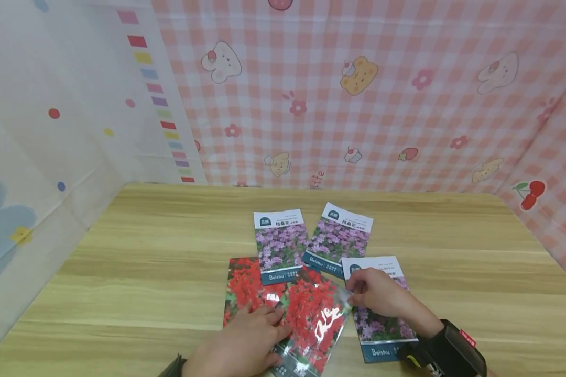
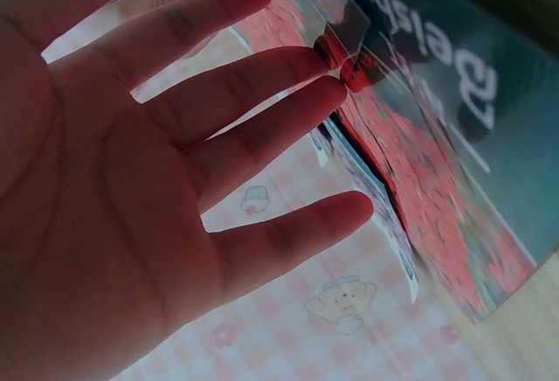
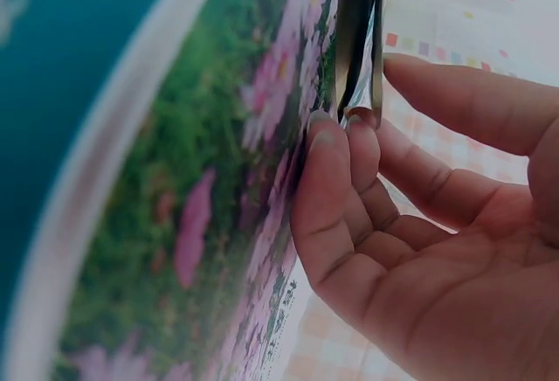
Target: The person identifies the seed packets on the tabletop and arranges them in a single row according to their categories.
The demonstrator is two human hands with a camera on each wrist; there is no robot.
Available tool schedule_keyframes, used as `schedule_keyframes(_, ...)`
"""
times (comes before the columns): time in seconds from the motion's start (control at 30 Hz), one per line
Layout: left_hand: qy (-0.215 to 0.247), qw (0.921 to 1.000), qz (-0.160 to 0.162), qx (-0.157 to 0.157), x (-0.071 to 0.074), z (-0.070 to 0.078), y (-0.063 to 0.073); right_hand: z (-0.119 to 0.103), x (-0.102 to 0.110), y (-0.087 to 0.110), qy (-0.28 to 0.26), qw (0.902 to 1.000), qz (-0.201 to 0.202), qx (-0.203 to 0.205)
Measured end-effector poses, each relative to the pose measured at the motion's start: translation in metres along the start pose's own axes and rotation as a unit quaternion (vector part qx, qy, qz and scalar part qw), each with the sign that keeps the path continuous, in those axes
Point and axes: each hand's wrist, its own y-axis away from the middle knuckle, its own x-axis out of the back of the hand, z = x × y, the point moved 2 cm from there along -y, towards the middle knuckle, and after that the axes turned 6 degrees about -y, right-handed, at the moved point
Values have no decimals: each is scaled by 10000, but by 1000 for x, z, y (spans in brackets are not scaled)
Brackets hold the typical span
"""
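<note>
maybe the front red-flower pkt (image 1: 310, 314) slips or drags the rear red pkt (image 1: 244, 283), w/ slick-looking film & overlapping edges to blame.
it lies skewed on the desk (image 1: 137, 272), btwn both hands: glossy, glare-streaked, dark base band; r. hand (image 1: 378, 294) fingers pinch its upper right edge, l. hand (image 1: 240, 340) fingers straight, spread apart over the red pkts.

Far-left packet (image 1: 283, 246) on the table (image 1: 122, 293) laps over the near-left packet (image 1: 242, 288), with the far-right packet (image 1: 339, 238) just right of it. Middle packet (image 1: 313, 314) lies between the near-left one and the right packet (image 1: 374, 327). Left hand's (image 1: 245, 335) over the near-left and middle ones, right hand's (image 1: 374, 293) at the middle one's right edge, over the right packet. Cloth (image 1: 259, 104) hangs behind everything.
</note>
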Motion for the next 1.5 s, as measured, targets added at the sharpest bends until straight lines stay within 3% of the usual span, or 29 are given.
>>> schedule_keyframes(0.33, 16, 9998, -165, 81, -1, 2, -3, 3, -2, 2, -665, 9976, -128, -141)
schedule_keyframes(0.67, 113, 9997, -121, 200, 0, 3, -4, 3, -2, 3, -1917, 9795, -430, -457)
schedule_keyframes(0.77, 207, 9994, 174, 198, 2, 3, -4, 3, -1, 3, -2091, 9761, -400, -431)
schedule_keyframes(0.87, 228, 9970, 711, 188, 4, 1, -2, 5, 0, 4, -2274, 9721, -353, -447)
schedule_keyframes(0.97, 217, 9902, 1357, 240, 7, -4, -1, 7, 2, 5, -2459, 9678, -325, -437)
schedule_keyframes(1.07, 407, 9834, 1719, 412, 10, -10, -1, 8, 5, 7, -2601, 9643, -314, -397)
schedule_keyframes(1.3, 1248, 9752, 1707, 655, 10, -19, -3, 7, 13, 8, -2954, 9550, -233, -116)
schedule_keyframes(1.5, 1882, 9587, 2104, 343, 11, -22, -2, 6, 20, 9, -3240, 9459, -185, 19)
